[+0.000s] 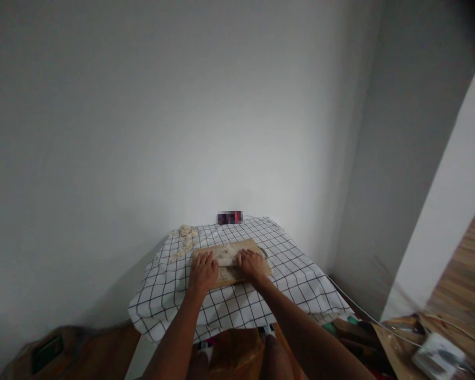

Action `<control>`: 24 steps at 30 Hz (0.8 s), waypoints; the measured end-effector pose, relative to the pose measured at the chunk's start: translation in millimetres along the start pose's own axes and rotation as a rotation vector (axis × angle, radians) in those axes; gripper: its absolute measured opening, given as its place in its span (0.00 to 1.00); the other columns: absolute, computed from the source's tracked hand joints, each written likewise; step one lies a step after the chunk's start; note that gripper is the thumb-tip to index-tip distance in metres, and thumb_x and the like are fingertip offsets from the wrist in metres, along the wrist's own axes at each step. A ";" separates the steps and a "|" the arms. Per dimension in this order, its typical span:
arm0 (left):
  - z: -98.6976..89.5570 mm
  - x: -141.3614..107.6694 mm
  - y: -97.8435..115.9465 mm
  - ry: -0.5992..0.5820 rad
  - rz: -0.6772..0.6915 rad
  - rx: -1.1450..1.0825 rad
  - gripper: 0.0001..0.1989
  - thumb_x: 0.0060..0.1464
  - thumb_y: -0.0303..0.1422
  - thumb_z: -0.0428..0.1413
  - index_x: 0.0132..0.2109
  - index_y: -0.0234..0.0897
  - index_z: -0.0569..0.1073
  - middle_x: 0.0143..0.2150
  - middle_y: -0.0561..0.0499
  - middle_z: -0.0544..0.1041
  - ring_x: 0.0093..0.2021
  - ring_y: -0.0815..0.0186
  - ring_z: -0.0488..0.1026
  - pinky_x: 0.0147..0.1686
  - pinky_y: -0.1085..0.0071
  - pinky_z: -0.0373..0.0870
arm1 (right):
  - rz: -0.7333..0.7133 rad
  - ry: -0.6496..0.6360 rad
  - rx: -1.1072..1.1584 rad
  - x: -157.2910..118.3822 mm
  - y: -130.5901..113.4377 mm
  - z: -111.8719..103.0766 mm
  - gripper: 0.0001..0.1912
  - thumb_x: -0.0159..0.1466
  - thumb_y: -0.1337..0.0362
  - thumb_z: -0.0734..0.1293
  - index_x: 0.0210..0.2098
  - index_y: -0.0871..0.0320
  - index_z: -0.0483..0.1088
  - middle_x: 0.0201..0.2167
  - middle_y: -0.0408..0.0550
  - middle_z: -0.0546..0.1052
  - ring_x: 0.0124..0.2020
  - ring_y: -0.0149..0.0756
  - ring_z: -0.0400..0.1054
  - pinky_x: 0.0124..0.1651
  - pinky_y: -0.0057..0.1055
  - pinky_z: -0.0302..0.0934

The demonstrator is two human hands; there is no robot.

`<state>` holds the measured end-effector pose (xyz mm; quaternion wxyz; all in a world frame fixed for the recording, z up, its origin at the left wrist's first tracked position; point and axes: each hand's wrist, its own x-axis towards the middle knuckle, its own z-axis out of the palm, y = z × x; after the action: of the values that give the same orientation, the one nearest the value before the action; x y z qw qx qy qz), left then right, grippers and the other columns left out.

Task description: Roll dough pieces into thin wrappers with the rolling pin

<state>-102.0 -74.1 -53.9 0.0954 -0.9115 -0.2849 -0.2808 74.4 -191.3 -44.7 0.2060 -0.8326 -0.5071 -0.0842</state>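
Observation:
Pale, floury dough [226, 256] lies across a wooden board [230, 276] in the middle of the table. My left hand [205, 271] rests on the board's left part, its fingers stretched forward and slightly apart at the dough's left end. At the other end, my right hand [252, 265] has its fingers curled over the dough's edge. Whether a rod lies under the hands cannot be told. Crumbly pale dough pieces [187, 231] are at the table's back left, with loose flour nearer the board.
A black-and-white checked cloth [301, 274] covers the table, which stands against a wall. A small dark, pixelated object [230, 217] is at its back edge. A white cable [364, 311] runs past the right side to a white device [439, 356] among clutter at lower right.

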 end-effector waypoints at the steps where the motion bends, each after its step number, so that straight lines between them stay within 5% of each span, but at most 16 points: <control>1: 0.5 0.7 -0.4 -0.008 -0.016 -0.002 0.23 0.68 0.34 0.47 0.64 0.41 0.77 0.63 0.40 0.82 0.66 0.47 0.75 0.69 0.43 0.66 | 0.001 -0.003 -0.005 0.6 0.2 0.0 0.21 0.80 0.63 0.57 0.49 0.60 0.82 0.58 0.58 0.83 0.63 0.45 0.75 0.63 0.37 0.62; 13: 13.3 24.6 0.4 -0.069 -0.160 -0.025 0.20 0.71 0.35 0.50 0.64 0.39 0.76 0.65 0.38 0.79 0.67 0.48 0.72 0.68 0.49 0.67 | 0.009 -0.025 -0.045 14.2 3.7 -2.8 0.22 0.80 0.64 0.56 0.50 0.59 0.82 0.56 0.59 0.83 0.59 0.44 0.77 0.60 0.35 0.63; 24: 3.8 -3.5 0.7 -0.024 -0.027 -0.067 0.16 0.69 0.34 0.52 0.58 0.41 0.78 0.66 0.37 0.78 0.68 0.46 0.72 0.70 0.41 0.64 | -0.007 -0.024 -0.035 -3.3 -0.3 -5.5 0.22 0.80 0.63 0.56 0.53 0.59 0.81 0.61 0.58 0.81 0.65 0.43 0.73 0.64 0.35 0.62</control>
<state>-102.2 -75.0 -59.0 0.0578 -0.9136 -0.2887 -0.2803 73.0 -196.2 -40.9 0.1851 -0.8352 -0.5110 -0.0839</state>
